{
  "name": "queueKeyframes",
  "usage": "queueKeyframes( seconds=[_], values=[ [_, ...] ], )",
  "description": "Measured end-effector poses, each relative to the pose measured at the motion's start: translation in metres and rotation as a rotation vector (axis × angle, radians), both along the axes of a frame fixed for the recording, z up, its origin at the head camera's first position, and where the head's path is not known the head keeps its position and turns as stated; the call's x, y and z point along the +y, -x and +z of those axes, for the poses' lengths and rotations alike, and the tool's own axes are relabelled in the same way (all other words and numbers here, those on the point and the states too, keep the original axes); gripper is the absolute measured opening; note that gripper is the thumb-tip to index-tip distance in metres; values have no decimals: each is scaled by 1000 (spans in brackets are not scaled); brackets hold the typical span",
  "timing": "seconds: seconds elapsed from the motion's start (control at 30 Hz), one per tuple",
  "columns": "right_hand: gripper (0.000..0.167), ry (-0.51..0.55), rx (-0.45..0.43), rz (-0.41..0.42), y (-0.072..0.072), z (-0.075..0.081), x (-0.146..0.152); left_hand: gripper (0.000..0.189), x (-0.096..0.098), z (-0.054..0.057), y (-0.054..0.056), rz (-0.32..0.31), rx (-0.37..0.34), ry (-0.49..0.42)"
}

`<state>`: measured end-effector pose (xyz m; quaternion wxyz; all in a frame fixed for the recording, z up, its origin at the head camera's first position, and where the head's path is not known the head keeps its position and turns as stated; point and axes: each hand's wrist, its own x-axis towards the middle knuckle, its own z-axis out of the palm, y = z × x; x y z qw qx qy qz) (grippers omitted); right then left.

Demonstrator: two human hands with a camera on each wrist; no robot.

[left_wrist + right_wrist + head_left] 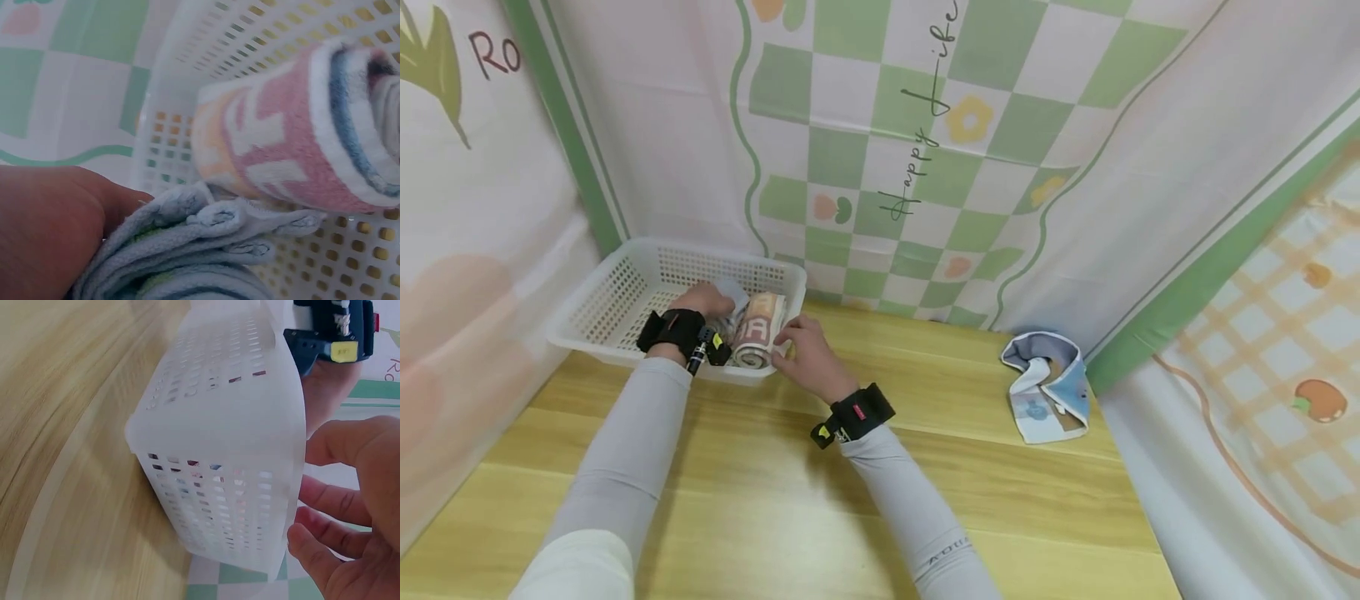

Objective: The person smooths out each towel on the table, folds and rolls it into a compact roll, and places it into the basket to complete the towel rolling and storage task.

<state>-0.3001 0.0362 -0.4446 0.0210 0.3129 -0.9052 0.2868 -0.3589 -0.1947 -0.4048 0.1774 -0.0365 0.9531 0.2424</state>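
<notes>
A white plastic basket (598, 340) stands at the back left of the table. In its right end lies a rolled towel (760, 321), red-brown, cream and orange, with a blue and white edge in the left wrist view. My left hand (700, 300) is inside the basket. It holds a light blue, rolled or folded towel (187, 244) beside the patterned roll; most of its fingers are hidden. At the basket's right rim, my right hand (808, 358) has loosely bent, spread fingertips against or just over the edge, close to the patterned roll.
A folded blue and white cloth piece (1048, 387), perhaps a bib, lies at the table's right back. Patterned curtains (917, 150) hang behind and on both sides. The wooden table (775, 500) extends in front of the basket.
</notes>
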Motion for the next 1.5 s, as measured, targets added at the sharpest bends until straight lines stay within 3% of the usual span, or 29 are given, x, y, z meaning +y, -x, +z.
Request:
queueKeyframes(
  seconds=[0.13,0.33,0.5,0.67,0.8,0.93,1.03,1.17,1.33,1.5],
  values=[
    [20,21,14,-12,0,0,1,40,4,-1,0,-7,-45,28],
    [20,31,34,-16,1,2,6,44,9,3,0,-69,-77,98],
    [18,30,52,-13,3,1,11,58,14,6,1,-60,-70,69],
    [19,44,36,16,3,-1,20,66,24,17,-7,-99,54,-32],
    [22,61,-2,55,-2,-3,30,62,38,22,-24,-231,230,-142],
    [26,90,-13,95,-8,-7,48,53,56,12,-50,-314,392,-244],
    [27,95,-28,82,-14,-10,71,46,71,1,-69,-310,497,-280],
    [28,69,-43,0,-19,-14,117,36,95,-17,-88,-314,595,-325],
    [29,83,-18,-139,-20,-20,187,32,123,-39,-101,-337,578,-415],
    [32,60,-51,-383,-25,-28,261,33,145,-59,-111,-366,538,-428]
  ],
)
